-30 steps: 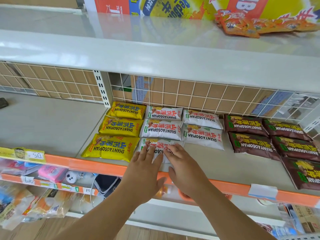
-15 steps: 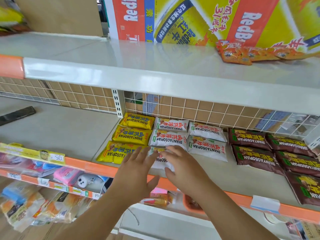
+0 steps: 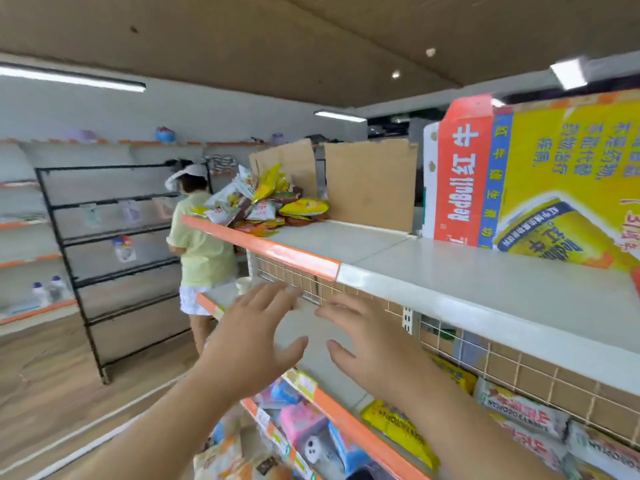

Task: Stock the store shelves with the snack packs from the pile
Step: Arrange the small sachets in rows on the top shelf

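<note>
Hands: left hand and right hand are hovering empty, fingers spread, before the middle shelf. Snack packs are lying heaped at the top shelf edge, well apart; a careless grab is risking packs sliding off.

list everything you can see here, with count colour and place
top shelf: one, white, edge strip partly orange
snack pack pile: one heap, yellow, white and red, far end of top shelf
cardboard sheets: two, brown, upright behind the pile
Red Bull carton: one, yellow and red, top shelf at right
yellow snack packs: at least two, middle shelf
white snack packs: several, middle shelf, lower right
black rack: one, black, floor at left
other person: one, pale yellow top, past shelf end
left hand: one, open, empty, before middle shelf
right hand: one, open, empty, beside the left
</note>
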`<state>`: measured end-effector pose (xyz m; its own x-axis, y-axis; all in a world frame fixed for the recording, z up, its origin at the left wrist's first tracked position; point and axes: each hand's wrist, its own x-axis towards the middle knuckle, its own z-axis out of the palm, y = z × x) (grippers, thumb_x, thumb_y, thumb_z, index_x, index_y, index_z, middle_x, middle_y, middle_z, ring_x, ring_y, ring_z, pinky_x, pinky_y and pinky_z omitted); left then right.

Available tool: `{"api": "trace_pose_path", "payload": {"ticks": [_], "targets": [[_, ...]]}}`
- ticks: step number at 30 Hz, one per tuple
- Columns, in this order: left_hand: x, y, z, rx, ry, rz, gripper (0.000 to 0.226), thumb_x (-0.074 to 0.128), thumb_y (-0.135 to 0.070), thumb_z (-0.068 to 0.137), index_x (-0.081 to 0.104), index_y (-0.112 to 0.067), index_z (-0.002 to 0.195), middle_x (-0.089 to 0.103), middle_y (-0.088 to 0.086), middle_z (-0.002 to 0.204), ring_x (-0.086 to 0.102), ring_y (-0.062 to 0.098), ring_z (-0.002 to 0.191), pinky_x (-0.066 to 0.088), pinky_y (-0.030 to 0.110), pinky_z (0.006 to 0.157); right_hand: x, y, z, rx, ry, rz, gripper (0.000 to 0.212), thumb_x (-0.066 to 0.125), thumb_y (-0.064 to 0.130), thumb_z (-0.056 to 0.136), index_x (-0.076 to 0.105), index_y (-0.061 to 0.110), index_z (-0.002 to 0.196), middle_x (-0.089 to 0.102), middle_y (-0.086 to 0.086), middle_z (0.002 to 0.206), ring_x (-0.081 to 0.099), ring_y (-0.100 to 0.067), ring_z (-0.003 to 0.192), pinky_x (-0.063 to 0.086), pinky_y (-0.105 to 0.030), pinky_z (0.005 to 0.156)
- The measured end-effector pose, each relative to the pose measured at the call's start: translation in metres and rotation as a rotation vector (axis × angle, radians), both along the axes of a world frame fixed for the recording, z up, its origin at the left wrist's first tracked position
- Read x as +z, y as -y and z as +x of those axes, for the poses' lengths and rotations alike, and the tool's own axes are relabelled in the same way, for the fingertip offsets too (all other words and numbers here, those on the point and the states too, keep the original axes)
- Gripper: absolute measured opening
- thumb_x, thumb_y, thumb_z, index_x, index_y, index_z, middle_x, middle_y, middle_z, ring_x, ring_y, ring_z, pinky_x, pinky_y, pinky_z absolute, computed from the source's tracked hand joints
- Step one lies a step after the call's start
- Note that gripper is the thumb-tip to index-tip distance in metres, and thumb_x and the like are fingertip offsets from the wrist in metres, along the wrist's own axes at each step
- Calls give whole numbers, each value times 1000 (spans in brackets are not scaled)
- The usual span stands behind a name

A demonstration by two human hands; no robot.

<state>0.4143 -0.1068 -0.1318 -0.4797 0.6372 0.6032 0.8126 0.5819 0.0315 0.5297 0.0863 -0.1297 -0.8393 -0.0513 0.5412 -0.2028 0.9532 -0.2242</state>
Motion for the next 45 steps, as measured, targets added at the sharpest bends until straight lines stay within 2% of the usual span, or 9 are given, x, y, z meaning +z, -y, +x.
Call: {"api": "trace_pose_path", "payload": {"ticks": [8,14,17,22,26,32,37,40,45], "targets": [[69,39,-28,74,58,143,66,61,-56,85,40,-44,147,45,-21,148,50,7,126,42,30,103,91,9,-45,82,-155,-2,45,65,24,86,62,31,131,57,11,128,53,-10,116,42,-23,97],[71,21,-76,102,108,152,63,61,-53,89,40,-43,147,44,-17,150,44,11,136,40,31,107,107,-10,-78,-21,-44,15,48,62,27,88,58,34,136,52,12,137,51,-9,122,43,-28,102],[69,1,-110,84,123,146,62,61,-49,92,40,-40,149,45,-14,151,43,12,137,35,29,108,108,-21,-99,-84,21,51,47,62,28,91,57,31,138,49,13,142,49,-10,125,38,-21,99],[71,-37,-185,-29,161,170,59,63,-49,91,45,-39,146,51,-13,147,45,11,135,37,30,109,114,-34,-160,-182,119,102,43,63,32,89,59,35,132,53,10,132,55,-12,105,43,-27,86],[79,-75,-259,-128,170,145,59,62,-49,90,44,-40,146,51,-14,144,49,13,130,43,31,104,129,-50,-225,-284,227,141,40,61,35,90,59,37,130,52,7,133,58,-18,109,48,-35,95],[81,-120,-362,-243,209,134,56,63,-45,89,51,-36,143,52,-8,145,50,17,131,45,35,104,147,-71,-313,-438,341,115,37,60,38,94,59,39,131,59,7,123,56,-16,103,44,-28,76],[81,-153,-420,24,-21,-107,50,43,-51,84,74,-23,110,57,-1,133,51,25,120,48,38,92,150,-92,-379,-515,409,57,35,64,36,93,62,35,128,56,7,104,56,-17,94,39,-26,68],[78,-168,-438,165,-63,-205,52,45,-55,91,69,-19,120,48,3,143,42,29,127,41,46,99,145,-103,-416,-542,401,-22,30,66,33,90,66,32,120,62,2,100,60,-22,89,44,-28,70],[68,-175,-446,170,-4,-190,57,44,-56,94,57,-13,129,53,5,129,42,30,121,39,46,94,127,-110,-459,-551,313,-135,24,66,28,90,68,27,114,63,1,107,60,-19,86,43,-22,62]]}}
